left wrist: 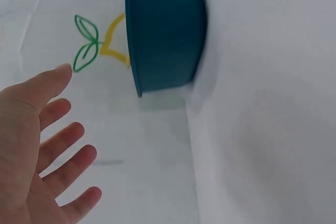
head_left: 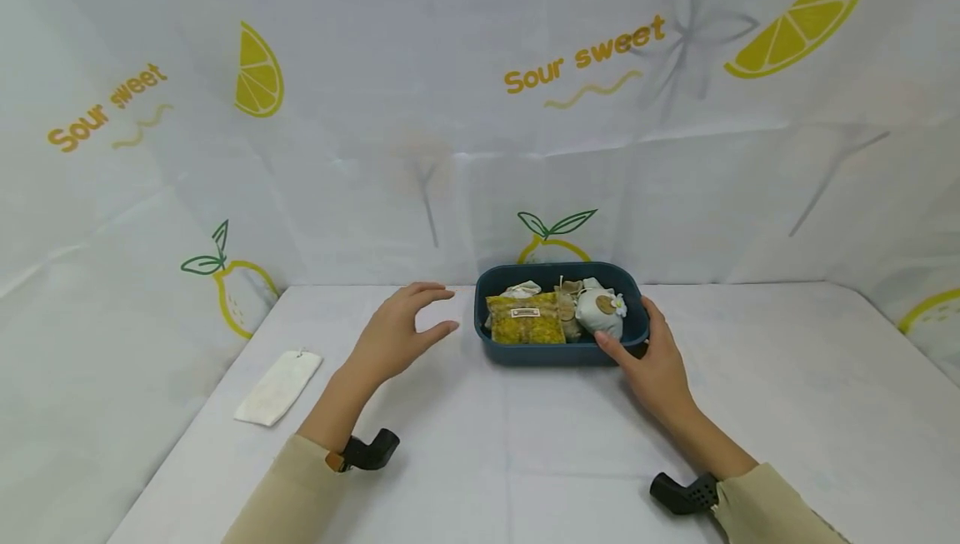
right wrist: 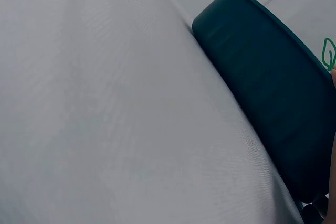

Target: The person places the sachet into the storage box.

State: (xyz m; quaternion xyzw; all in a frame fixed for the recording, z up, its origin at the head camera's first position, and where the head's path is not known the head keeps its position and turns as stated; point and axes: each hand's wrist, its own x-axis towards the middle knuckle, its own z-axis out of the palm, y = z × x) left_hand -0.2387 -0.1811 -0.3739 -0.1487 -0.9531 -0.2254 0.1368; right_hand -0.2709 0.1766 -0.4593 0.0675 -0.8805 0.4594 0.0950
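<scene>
A dark blue rectangular basin [head_left: 555, 356] stands at the back of the table against the backdrop. In it lie a clear packet of yellow dried flowers [head_left: 528, 329], a pale round pouch with a small white flower [head_left: 598, 315] and other small bags partly hidden behind. My right hand [head_left: 662, 371] grips the basin's right end, thumb over the front rim by the pouch and fingers round the side. Left of the basin, my left hand [head_left: 397, 331] hovers with fingers spread and nothing held. The left wrist view shows a gap between that hand and the basin wall [left wrist: 165, 30].
A flat white drawstring bag [head_left: 279, 388] lies on the table's left side. White cloth [head_left: 510, 461] covers the table, and a lemon-printed backdrop [head_left: 360, 202] hangs right behind the basin. Each wrist wears a black camera mount [head_left: 371, 450].
</scene>
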